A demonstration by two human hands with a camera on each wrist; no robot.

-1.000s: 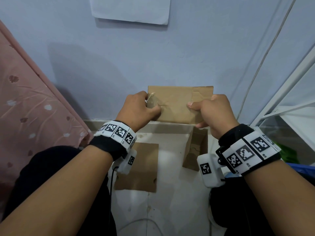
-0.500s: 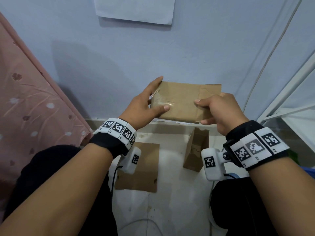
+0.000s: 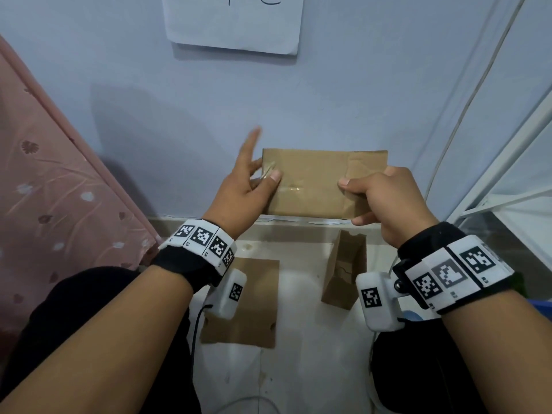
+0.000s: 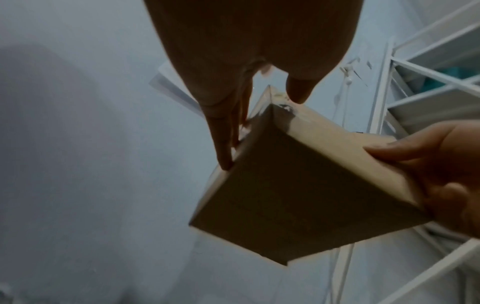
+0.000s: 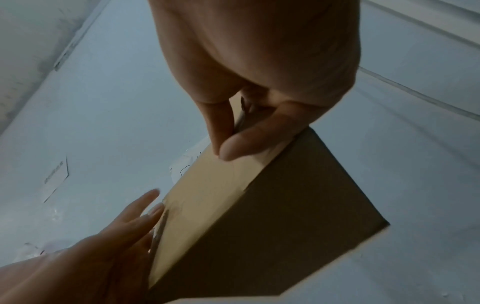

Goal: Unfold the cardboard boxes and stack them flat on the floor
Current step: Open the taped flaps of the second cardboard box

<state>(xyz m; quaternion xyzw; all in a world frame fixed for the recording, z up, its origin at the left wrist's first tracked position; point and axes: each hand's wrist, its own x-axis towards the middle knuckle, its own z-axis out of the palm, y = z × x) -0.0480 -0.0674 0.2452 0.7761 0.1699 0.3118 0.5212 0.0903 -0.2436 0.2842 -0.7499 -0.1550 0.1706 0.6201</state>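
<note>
Midair, a smooth brown cardboard box [image 3: 316, 183] hung before the wall [image 3: 358, 100]; the right hand [image 3: 385, 201] pinched its right edge, while the left hand [image 3: 245, 186], fingers straight, touched its taped left edge.

home room | pink floral bedding [image 3: 44, 189] | white metal rack [image 3: 507, 180] | pale wall [image 3: 358, 85]

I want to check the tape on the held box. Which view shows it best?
The head view: the clear tape glints on the lit face of the cardboard box. The left wrist view shows only a torn bit at a corner; the right wrist view shows it dimly along the near edge.
</note>
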